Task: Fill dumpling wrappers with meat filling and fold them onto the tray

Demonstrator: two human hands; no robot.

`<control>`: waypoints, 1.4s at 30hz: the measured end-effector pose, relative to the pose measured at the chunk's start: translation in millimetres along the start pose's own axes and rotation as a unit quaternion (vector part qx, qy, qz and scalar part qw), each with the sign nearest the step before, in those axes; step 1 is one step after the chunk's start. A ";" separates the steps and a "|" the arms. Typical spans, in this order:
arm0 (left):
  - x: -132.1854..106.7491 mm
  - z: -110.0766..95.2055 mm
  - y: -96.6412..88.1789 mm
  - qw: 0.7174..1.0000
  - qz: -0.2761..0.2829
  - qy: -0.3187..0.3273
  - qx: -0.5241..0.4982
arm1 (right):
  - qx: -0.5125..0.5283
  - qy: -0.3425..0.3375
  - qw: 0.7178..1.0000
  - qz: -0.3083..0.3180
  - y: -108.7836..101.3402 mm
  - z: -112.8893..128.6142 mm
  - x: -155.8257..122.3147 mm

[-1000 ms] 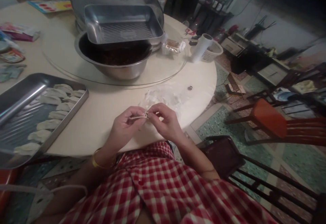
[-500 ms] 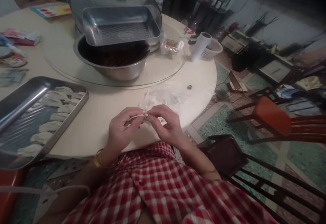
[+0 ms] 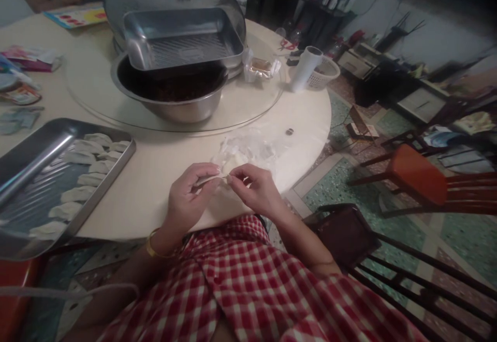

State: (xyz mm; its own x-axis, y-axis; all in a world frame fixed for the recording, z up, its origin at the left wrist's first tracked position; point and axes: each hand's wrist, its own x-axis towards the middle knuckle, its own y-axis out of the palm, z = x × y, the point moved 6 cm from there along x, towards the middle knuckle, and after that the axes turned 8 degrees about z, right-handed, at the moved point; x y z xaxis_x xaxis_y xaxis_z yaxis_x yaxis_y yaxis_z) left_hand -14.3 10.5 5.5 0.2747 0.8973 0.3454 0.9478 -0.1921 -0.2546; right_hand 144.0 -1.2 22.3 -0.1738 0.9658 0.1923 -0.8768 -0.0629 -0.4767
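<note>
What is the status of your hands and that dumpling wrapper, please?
Left hand, right hand: both pinching dumpling wrapper. Wrapper partly hidden. Crumpled clear plastic just beyond, apparently not blocking.

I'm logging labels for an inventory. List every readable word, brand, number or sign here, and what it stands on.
No text can be read.
Colourful sheet, back left: print too blurred.
Pink packet, left: too blurred.
Red-and-white packaging nearer: too blurred.
Bottles on the shelf: labels too small.
</note>
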 end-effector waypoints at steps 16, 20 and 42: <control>3.0 4.9 6.0 0.997 0.050 -0.021 -0.046 | -0.076 -0.192 0.978 -0.029 2.3 22.7 -4.7; 5.7 0.6 6.0 0.995 0.035 -0.057 -0.069 | -0.128 -0.251 0.959 -0.031 3.0 27.8 -9.5; 5.1 -6.6 11.0 0.995 0.025 -0.021 -0.094 | -0.140 -0.261 0.947 -0.123 7.4 13.7 -21.7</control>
State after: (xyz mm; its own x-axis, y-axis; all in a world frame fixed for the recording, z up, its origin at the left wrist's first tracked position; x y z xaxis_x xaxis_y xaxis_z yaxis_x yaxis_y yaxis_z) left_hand -1.4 10.3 10.4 0.3194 0.8998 0.2973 0.9476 -0.3049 -0.0953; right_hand 135.2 -26.0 26.4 -0.2422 0.6817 0.6904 -0.7786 0.2881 -0.5575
